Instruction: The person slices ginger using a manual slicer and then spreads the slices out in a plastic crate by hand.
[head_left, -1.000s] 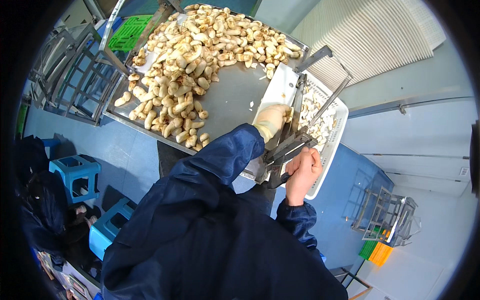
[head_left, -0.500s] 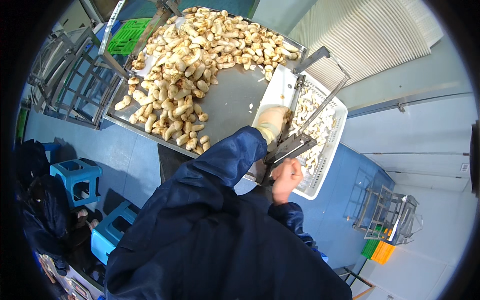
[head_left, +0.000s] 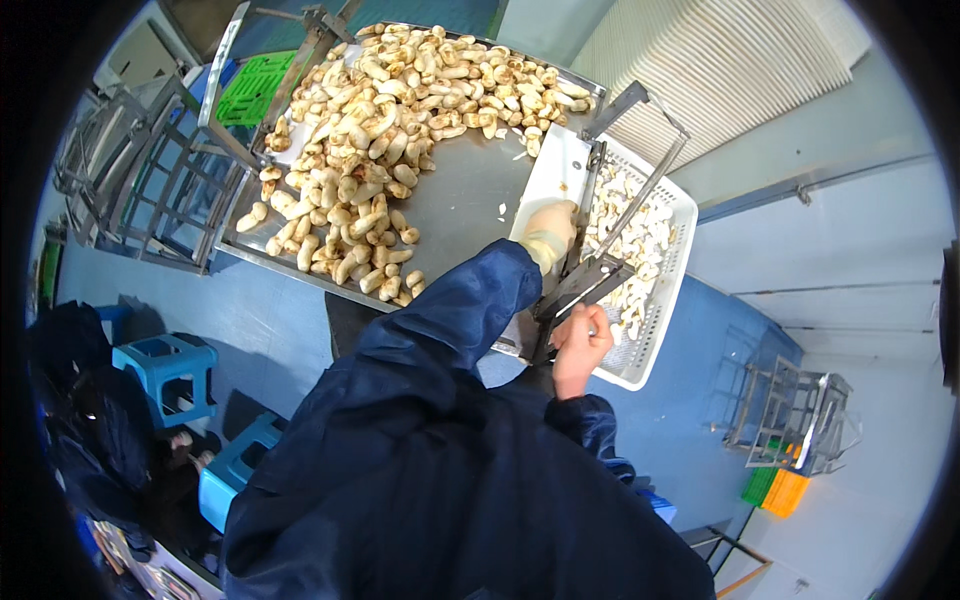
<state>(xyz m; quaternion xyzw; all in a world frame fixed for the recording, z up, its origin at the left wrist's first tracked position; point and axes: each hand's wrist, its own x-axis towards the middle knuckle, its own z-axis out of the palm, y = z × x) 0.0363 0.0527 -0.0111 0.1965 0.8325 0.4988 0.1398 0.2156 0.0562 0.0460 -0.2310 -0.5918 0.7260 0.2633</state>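
A metal slicer (head_left: pixel 585 285) with a white board (head_left: pixel 553 165) stands at the right end of a steel table. My left hand (head_left: pixel 552 226), in a pale glove, is closed low on the board against the slicer's blade side. Whatever it grips is hidden under the fingers. Below the slicer's near end, my bare right hand (head_left: pixel 582 350) is curled round what looks like its handle, mostly covered by the fingers. Whitish slices (head_left: pixel 640 240) lie in a white perforated basket (head_left: pixel 672 290) beside the slicer. Brown-capped, thick-stemmed mushrooms (head_left: pixel 370 140) are heaped to the left.
The steel table (head_left: pixel 470 190) has a raised rim. A ribbed cream panel (head_left: pixel 700 70) stands beyond the basket. Blue stools (head_left: pixel 170 370) and a seated person in dark clothes (head_left: pixel 100 420) are at lower left. A metal rack (head_left: pixel 800 415) stands over coloured crates (head_left: pixel 775 490) at right.
The whole view has shifted slightly. My right hand has turned a little at the slicer's near end. My left hand stays on the board, its fingers slightly drawn back from the blade side.
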